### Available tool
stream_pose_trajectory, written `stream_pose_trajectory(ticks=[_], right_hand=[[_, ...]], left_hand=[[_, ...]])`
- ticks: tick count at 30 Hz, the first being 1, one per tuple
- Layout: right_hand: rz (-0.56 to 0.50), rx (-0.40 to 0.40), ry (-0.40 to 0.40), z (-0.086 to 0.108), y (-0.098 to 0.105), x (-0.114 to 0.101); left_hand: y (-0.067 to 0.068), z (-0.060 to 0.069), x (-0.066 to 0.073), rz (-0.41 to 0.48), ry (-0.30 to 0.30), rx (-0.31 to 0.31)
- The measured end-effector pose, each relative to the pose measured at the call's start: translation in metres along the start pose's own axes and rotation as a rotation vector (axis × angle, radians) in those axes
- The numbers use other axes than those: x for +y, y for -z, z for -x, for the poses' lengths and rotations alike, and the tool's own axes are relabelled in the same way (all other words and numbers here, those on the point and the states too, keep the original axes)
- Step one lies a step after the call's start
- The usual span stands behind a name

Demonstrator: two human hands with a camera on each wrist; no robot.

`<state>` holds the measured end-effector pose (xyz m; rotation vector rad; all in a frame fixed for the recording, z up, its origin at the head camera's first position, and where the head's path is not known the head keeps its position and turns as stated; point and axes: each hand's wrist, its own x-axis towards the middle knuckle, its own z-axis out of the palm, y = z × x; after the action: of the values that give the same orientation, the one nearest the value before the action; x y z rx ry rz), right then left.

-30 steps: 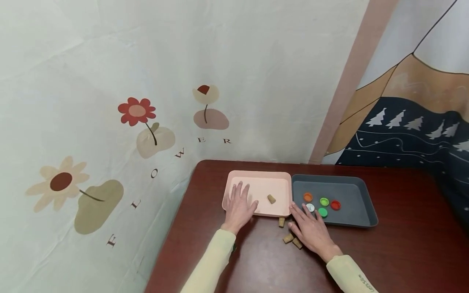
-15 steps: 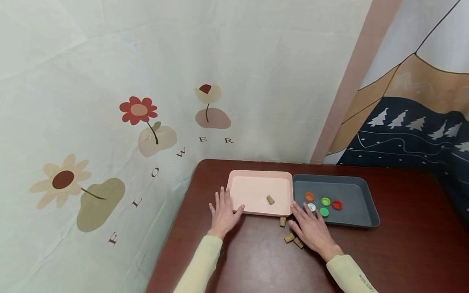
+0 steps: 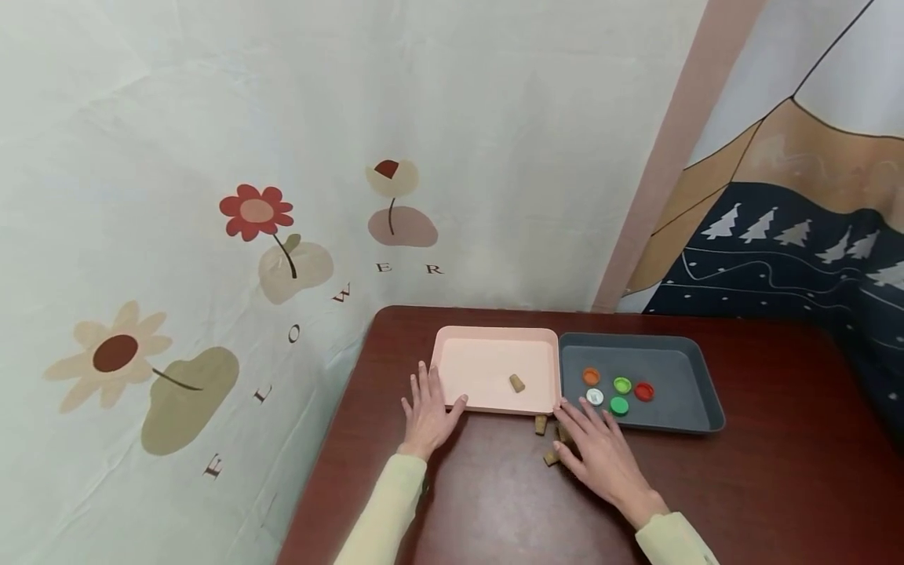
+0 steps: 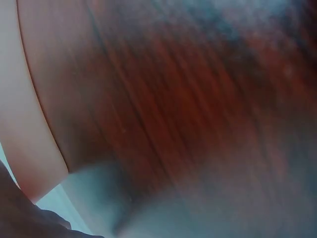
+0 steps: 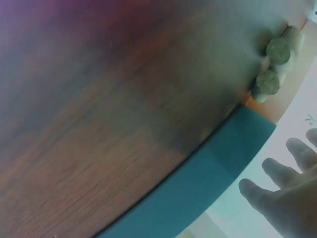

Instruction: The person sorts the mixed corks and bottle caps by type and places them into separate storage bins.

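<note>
My left hand (image 3: 428, 416) lies at the near left corner of the pink tray (image 3: 466, 334), fingers extended, thumb by its front rim, holding nothing. A cork (image 3: 517, 383) lies inside that tray. In front of the two trays, my right hand (image 3: 603, 455) reaches forward with fingers extended and spread, fingertips close to where the trays meet. Another cork (image 3: 540, 424) sits on the table by the pink tray's rim. Near the right thumb are two more, partly covered by the hand; one shows between thumb and forefinger. In the right wrist view, corks (image 5: 278, 50) appear beyond the tray edge.
A dark grey tray (image 3: 678, 346) adjoins the pink one on the right. It holds several bottle caps: orange (image 3: 591, 377), white (image 3: 595, 397), red (image 3: 643, 391) and two green ones. The brown table (image 3: 487, 494) meets a printed fabric wall behind.
My left hand has drawn back from over the pink tray to its near left corner. One cork by the right hand has shifted forward, into the space between thumb and forefinger.
</note>
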<state>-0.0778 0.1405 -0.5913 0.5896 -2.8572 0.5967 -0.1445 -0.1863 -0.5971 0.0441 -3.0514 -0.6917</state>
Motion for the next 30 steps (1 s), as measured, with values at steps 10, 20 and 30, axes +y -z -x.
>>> stream_pose_trajectory(ticks=[10,20,30], right_hand=[[0.058,-0.004,0.162,0.011,0.001,-0.018],[0.127,-0.144,0.163,0.015,-0.004,-0.031],[0.178,-0.076,0.184,0.015,-0.011,-0.030]], left_hand=[[0.002,0.000,-0.006,-0.005,0.030,0.020],[0.003,0.000,-0.009,0.005,0.042,0.004],[0.000,-0.002,-0.010,0.026,0.027,0.009]])
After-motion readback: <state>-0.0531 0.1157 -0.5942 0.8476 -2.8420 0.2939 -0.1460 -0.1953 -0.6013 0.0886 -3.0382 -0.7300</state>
